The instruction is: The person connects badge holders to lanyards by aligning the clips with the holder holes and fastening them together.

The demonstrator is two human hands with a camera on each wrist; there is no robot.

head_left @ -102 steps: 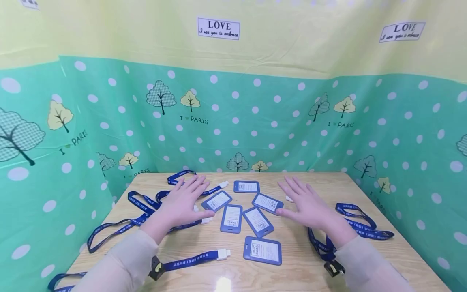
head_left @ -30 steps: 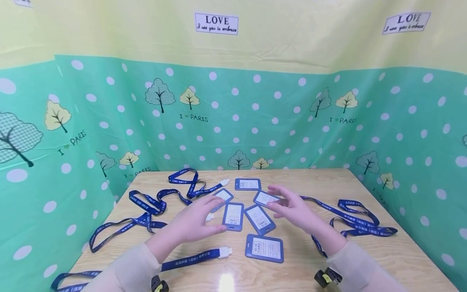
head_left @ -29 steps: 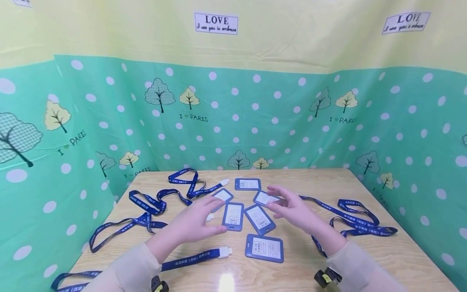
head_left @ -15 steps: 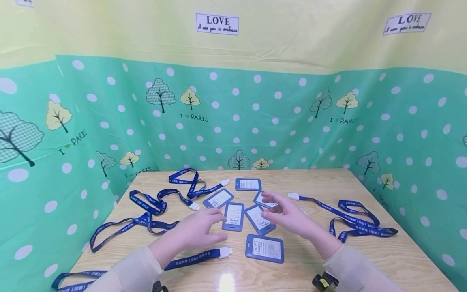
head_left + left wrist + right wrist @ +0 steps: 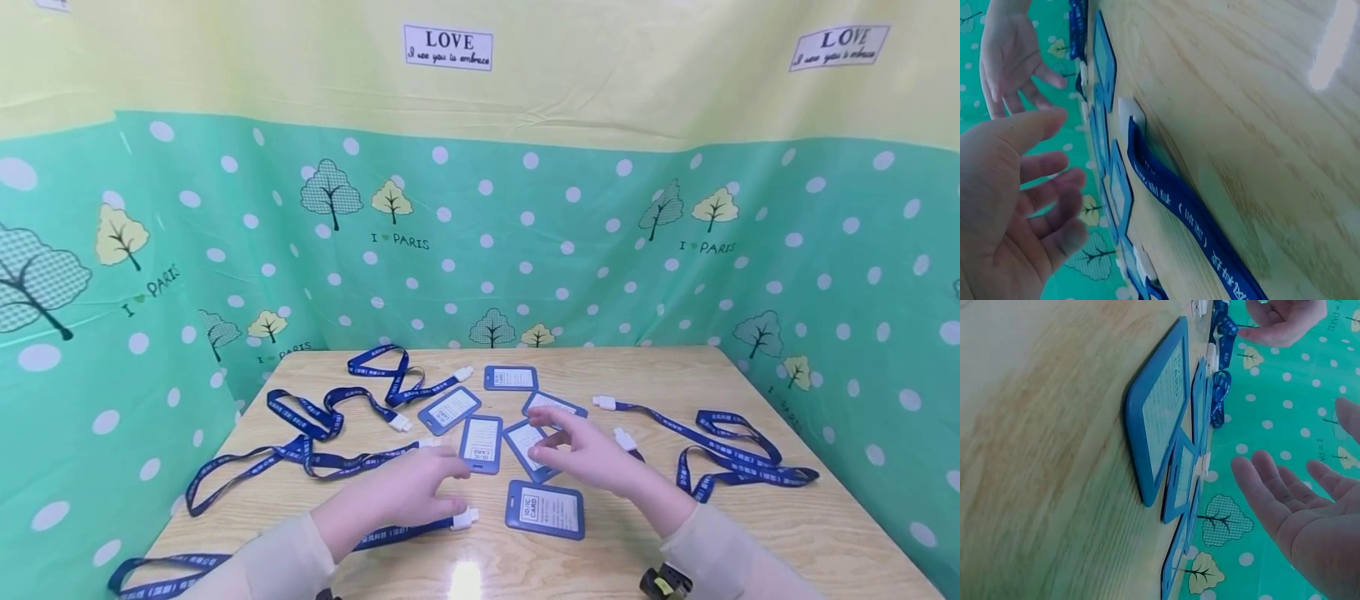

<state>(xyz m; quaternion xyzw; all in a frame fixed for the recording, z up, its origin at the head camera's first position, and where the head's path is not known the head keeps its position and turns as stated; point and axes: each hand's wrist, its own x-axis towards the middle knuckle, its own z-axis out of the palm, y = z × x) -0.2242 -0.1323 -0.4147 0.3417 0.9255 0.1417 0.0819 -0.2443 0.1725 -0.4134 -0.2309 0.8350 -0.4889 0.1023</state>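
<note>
My left hand point(image 5: 408, 492) hovers over a navy lanyard point(image 5: 405, 531) with a white clip, left of the card holders. Its fingers are loosely bent with nothing between them; the left wrist view shows the same bare palm and fingers. Opposite it, my right hand point(image 5: 596, 458) is held above two blue ID card holders, partly covering a tilted one point(image 5: 525, 446). In the right wrist view its fingers point(image 5: 1260, 481) are apart from the table and hold nothing. Another card holder point(image 5: 545, 510) lies flat nearest me, and an upright one point(image 5: 480, 444) lies between the hands.
More card holders point(image 5: 511, 377) lie at the back middle of the wooden table point(image 5: 675, 550). Several navy lanyards point(image 5: 300, 417) spread over the left side, and others point(image 5: 738, 462) lie on the right. A green dotted curtain point(image 5: 525, 250) hangs around the table.
Both hands, first flat and spread wide, have come closer together and back towards me, their fingers now loosely bent. The card holders and lanyards stay in place; more of them show.
</note>
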